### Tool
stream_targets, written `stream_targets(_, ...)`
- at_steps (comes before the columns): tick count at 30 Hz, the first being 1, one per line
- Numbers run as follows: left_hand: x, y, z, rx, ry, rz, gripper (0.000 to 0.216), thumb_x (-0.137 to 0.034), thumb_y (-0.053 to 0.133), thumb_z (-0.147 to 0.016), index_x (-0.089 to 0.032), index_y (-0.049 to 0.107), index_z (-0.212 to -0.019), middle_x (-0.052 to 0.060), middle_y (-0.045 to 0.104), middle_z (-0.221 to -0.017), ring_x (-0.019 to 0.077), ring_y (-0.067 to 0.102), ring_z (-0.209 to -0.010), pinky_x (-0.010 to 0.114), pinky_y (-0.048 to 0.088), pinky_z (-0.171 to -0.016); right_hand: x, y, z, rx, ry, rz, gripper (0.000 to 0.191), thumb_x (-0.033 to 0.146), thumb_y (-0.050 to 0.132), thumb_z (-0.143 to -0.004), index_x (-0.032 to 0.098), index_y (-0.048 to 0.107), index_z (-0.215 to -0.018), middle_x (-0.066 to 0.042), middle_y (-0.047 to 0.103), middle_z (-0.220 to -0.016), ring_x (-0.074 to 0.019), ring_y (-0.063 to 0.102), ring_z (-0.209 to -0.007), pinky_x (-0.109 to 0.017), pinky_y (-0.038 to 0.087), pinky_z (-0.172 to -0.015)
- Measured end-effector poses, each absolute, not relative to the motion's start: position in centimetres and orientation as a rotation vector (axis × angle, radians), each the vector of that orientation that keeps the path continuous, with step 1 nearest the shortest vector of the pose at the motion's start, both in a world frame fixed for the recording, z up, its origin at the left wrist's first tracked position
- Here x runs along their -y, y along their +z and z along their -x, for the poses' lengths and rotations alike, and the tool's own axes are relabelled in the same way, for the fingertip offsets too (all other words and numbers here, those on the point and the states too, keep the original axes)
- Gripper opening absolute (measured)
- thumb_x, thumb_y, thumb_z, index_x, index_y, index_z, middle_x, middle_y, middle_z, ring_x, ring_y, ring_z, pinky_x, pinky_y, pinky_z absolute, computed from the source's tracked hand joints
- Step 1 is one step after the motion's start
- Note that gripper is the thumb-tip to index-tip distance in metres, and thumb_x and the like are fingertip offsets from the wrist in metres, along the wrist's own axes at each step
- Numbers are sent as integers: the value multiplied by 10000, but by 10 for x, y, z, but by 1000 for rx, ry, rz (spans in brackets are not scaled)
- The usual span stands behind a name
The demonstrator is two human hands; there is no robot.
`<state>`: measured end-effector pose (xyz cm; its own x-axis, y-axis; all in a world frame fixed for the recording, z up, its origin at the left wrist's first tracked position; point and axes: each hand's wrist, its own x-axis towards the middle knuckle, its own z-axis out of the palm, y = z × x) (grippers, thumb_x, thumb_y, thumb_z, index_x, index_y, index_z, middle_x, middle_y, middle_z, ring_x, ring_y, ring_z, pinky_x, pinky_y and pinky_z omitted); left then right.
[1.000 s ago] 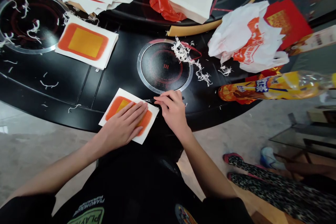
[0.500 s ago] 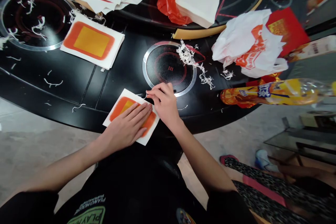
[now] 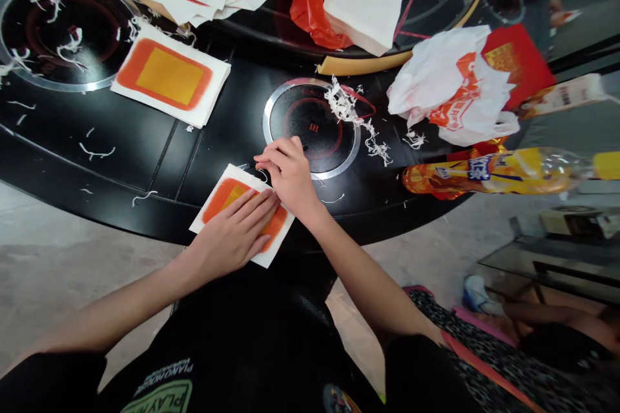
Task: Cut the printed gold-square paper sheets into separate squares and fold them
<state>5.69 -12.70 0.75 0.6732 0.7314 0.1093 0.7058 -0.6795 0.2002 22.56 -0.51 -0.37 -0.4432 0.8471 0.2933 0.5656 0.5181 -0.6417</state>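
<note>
On the near side of the table (image 3: pixel 220 148), the left hand (image 3: pixel 237 226) presses flat on the printed paper (image 3: pixel 266 257); the right hand (image 3: pixel 288 174) pinches a slim dark tool (image 3: pixel 248 165) at its far edge. Trimming seems underway; the next stroke calls for steady pressure.

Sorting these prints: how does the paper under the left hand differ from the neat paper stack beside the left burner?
The left hand partly covers the pressed paper; the neat stack shows its top print whole. The pressed paper lies at the near edge of the table; the neat stack lies farther in. Both show an orange border around a golden rectangle on white.
</note>
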Motion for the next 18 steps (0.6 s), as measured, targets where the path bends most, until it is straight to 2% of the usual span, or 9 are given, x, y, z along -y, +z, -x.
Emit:
stream_targets(3, 128, 7, -57, -1187, 278, -2733, 638, -385, 356, -1167, 2, 363, -1675, 177, 401, -1736, 291, 355, -1641, 449, 244, -1380, 0, -5, -220, 2199, 643, 1150, 255, 120, 610, -1045, 299, 774, -968, -21, 667, -982, -223, 552, -1031, -420, 526, -929)
stream_targets(8, 128, 6, -57, -1180, 286, -2727, 676, -375, 347, -1168, -15, 221, -1727, 169, 387, -1741, 282, 338, -1649, 457, 251, -1381, -11, -7, -209, 2209, 626, 1142, 240, 133, 596, -1058, 277, 760, -957, -23, 656, -973, -217, 568, -1028, -419, 516, -959)
stream_targets(12, 127, 8, -56, -1193, 248, -2725, 677, -398, 346, -1168, -28, 243, -1726, 150, 363, -1758, 282, 338, -1649, 457, 244, -1384, -24, -7, -216, 2174, 576, 1152, 206, 164, 611, -1057, 264, 749, -940, -26, 670, -970, -225, 589, -1020, -426, 520, -977)
stream_targets(15, 129, 9, -61, -1203, 234, -2747, 654, -397, 351, -1167, -11, 330, -1694, 146, 371, -1757, 290, 347, -1644, 460, 240, -1385, -20, 1, -230, 2128, 496, 1216, 186, 177, 608, -1053, 273, 755, -1115, -55, 705, -1084, -258, 616, -1086, -480, 516, -1041)
stream_targets(18, 138, 9, -73, -1222, 238, -2762, 618, -399, 368, -1165, -8, 450, -1637, 161, 452, -1713, 294, 402, -1616, 452, 249, -1383, 5, 16, -243, 2180, 523, 1190, 367, 191, 574, -1063, 304, 661, -1401, -92, 685, -1348, -301, 602, -1277, -545, 485, -1135)
